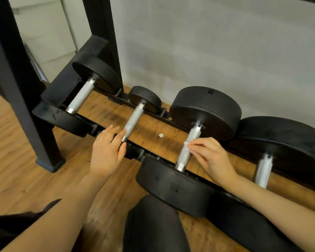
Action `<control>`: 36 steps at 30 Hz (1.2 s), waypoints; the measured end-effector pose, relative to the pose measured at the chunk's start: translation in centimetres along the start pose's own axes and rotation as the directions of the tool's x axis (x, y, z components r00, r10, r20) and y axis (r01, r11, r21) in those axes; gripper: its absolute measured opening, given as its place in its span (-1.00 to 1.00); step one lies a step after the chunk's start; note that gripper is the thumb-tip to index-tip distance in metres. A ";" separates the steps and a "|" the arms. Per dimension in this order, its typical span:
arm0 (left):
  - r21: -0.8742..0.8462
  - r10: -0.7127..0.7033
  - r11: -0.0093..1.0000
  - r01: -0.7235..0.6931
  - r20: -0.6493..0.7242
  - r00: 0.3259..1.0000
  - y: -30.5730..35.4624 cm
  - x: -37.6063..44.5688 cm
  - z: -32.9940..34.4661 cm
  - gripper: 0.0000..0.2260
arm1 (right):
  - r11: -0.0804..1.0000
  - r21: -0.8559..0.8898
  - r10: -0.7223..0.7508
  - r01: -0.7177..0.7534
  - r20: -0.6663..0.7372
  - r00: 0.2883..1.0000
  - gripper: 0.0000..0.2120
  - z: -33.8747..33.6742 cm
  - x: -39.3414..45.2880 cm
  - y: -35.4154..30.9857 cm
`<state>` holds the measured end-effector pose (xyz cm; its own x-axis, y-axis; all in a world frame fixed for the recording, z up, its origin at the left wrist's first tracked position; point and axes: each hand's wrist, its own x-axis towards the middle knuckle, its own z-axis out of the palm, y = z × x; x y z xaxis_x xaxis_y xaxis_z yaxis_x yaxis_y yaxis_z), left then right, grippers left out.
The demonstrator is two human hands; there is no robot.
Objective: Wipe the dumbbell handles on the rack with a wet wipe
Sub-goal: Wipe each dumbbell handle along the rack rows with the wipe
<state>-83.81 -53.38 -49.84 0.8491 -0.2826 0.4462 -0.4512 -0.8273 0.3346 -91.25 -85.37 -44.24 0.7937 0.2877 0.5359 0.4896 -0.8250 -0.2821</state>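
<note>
A wood-plank floor meets a pale grey wall. The low black rack carries four dumbbells. The left hand, relaxed, rests on the near rail beside the second handle. The right hand pinches the wet wipe against the third handle.

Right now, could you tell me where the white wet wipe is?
The white wet wipe is pinched in the right hand against the third knurled steel dumbbell handle from the left.
</note>
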 end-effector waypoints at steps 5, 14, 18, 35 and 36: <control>-0.019 0.048 0.999 -0.048 -0.020 0.999 -0.6 0.0 0.3 -0.62 | 0.995 0.052 0.079 -0.080 0.022 0.997 -0.74 -0.1 -0.2 0.0; -0.006 0.097 0.995 -0.097 -0.024 0.995 -1.1 0.1 0.7 -0.60 | 1.000 0.021 -0.004 0.002 0.094 0.996 -0.75 -0.5 -0.3 -0.2; -0.001 0.093 0.996 -0.093 -0.027 0.995 -1.0 0.0 0.7 -0.60 | 0.999 0.019 0.026 -0.027 0.062 0.998 -0.77 -0.4 -0.1 0.1; 0.011 0.080 0.997 -0.080 0.002 0.997 -0.8 0.0 0.4 -0.59 | 0.945 0.209 0.252 -0.251 0.021 0.967 -0.83 -0.9 0.3 0.3; 0.010 0.079 0.997 -0.079 0.000 0.997 -0.8 0.0 0.4 -0.59 | 0.936 0.223 0.275 -0.271 0.014 0.961 -0.83 -0.9 0.3 0.4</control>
<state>-83.29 -52.94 -50.44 0.8110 -0.3473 0.4709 -0.5140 -0.8074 0.2898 -91.14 -86.06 -43.49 0.9028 0.0566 0.4262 0.3238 -0.7418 -0.5873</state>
